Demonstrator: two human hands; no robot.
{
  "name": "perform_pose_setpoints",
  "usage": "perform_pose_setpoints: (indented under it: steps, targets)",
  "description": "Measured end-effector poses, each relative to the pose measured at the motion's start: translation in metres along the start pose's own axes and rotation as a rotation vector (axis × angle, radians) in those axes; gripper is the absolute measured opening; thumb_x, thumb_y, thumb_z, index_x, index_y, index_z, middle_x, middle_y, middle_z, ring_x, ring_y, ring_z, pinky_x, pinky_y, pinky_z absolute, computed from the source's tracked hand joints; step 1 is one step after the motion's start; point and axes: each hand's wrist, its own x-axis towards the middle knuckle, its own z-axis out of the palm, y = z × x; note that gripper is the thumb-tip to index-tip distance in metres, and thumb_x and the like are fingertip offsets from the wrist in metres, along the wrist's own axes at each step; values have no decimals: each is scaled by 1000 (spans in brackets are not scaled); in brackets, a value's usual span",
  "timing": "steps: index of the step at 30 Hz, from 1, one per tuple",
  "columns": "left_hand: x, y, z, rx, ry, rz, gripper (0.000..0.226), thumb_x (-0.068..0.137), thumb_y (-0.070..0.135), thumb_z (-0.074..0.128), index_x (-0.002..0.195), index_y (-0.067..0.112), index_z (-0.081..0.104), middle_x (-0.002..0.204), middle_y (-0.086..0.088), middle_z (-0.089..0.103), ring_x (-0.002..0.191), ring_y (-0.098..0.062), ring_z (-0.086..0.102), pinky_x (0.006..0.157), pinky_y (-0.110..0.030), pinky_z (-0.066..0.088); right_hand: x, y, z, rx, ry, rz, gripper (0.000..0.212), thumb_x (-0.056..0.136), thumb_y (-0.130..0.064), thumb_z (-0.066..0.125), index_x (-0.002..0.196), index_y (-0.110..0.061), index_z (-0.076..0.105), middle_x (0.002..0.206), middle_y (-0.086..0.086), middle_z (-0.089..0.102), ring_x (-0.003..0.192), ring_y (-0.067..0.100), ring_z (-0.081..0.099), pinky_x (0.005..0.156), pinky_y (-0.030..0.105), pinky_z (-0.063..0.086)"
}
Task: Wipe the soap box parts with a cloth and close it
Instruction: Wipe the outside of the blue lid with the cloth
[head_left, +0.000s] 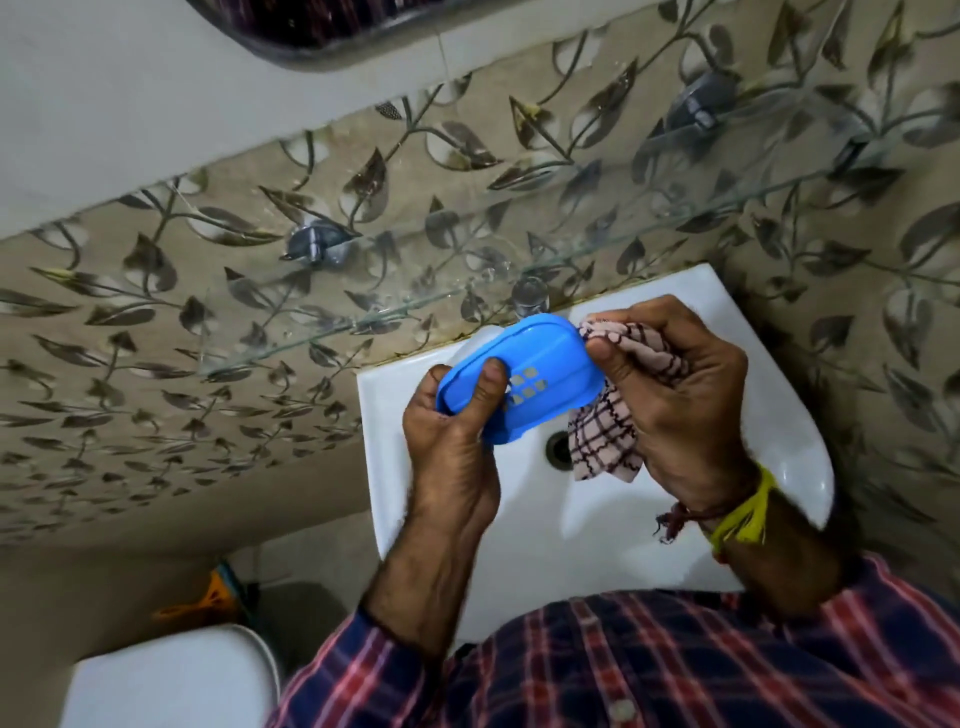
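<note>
A blue plastic soap box part (540, 364) with several square drain holes in its middle is held over the white sink (769, 415). My left hand (452, 441) grips its left end, thumb on top. My right hand (675, 400) holds a pink checked cloth (608, 431) bunched against the part's right end, thumb pressed on the cloth at the rim. The cloth's loose end hangs down over the basin. No other soap box part is in view.
A glass shelf (467, 301) on metal brackets juts from the leaf-patterned tile wall just behind the sink. The tap (530, 299) stands behind the blue part. The drain (558, 449) lies below my hands. A white toilet lid (171, 675) is at lower left.
</note>
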Motion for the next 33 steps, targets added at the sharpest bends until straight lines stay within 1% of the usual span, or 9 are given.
perform_pose_setpoints:
  steps: [5, 8, 10, 12, 14, 18, 26, 30, 33]
  targets:
    - [-8, -13, 5, 74, 219, -138, 27, 73, 24, 87, 88, 12, 68, 78, 0, 75, 71, -15, 70, 68, -30, 57, 4, 6, -5, -161, 0, 390, 12, 85, -9, 76, 96, -13, 76, 82, 1, 77, 57, 5, 67, 56, 16, 52]
    - [-8, -10, 0, 263, 213, -117, 22, 91, 35, 70, 84, 17, 61, 71, 7, 71, 68, -11, 67, 63, -29, 51, 19, -5, -17, -71, 49, 538, 19, 89, 0, 63, 102, -9, 74, 68, 14, 71, 41, 25, 63, 45, 27, 50]
    - [-10, -6, -2, 315, 145, -100, 36, 92, 52, 57, 83, 17, 58, 83, 0, 69, 79, -17, 65, 69, -34, 49, 19, -20, -19, -233, -10, 326, 26, 88, 2, 61, 102, -15, 74, 86, 11, 73, 63, 31, 71, 61, 36, 56]
    - [-15, -1, 0, 339, 57, -83, 50, 86, 61, 49, 90, 13, 61, 95, -11, 69, 90, -24, 65, 75, -38, 50, 7, -33, -9, -448, -145, -11, 33, 80, 5, 66, 106, -16, 72, 102, -1, 71, 87, 19, 71, 81, 31, 57]
    - [-19, 0, 5, 371, -16, -54, 55, 87, 63, 45, 94, 13, 68, 95, -13, 74, 88, -25, 69, 73, -37, 55, -2, -33, 6, -605, -243, -184, 36, 74, 7, 70, 106, -10, 70, 103, 2, 71, 93, 23, 68, 87, 35, 56]
    - [-21, 1, 14, 385, -40, 27, 50, 90, 63, 39, 68, 34, 73, 66, 8, 70, 63, -2, 67, 54, -17, 52, -2, -19, 18, -835, -348, -152, 26, 78, 5, 70, 102, -3, 72, 104, 12, 71, 99, 35, 63, 89, 47, 53]
    - [-19, -8, 4, 383, -15, 152, 57, 106, 51, 29, 76, 38, 75, 66, 16, 71, 63, 4, 67, 57, -10, 49, -17, -24, 38, -777, -508, -350, 28, 84, -3, 49, 99, -7, 73, 99, 7, 74, 94, 28, 61, 86, 37, 51]
    - [-10, -10, 0, 388, 36, 157, 50, 99, 57, 34, 77, 38, 75, 69, 15, 71, 66, -2, 67, 58, -19, 51, 10, -8, 15, -909, -375, -203, 25, 75, 12, 58, 89, -3, 73, 91, 12, 73, 88, 39, 62, 81, 45, 50]
    - [-9, -16, 2, 401, -14, 146, 58, 100, 60, 33, 81, 22, 72, 70, 7, 70, 68, -8, 66, 61, -26, 52, -4, -17, 33, -808, -408, -269, 25, 76, 10, 61, 93, -4, 74, 94, 10, 74, 90, 33, 62, 82, 39, 51]
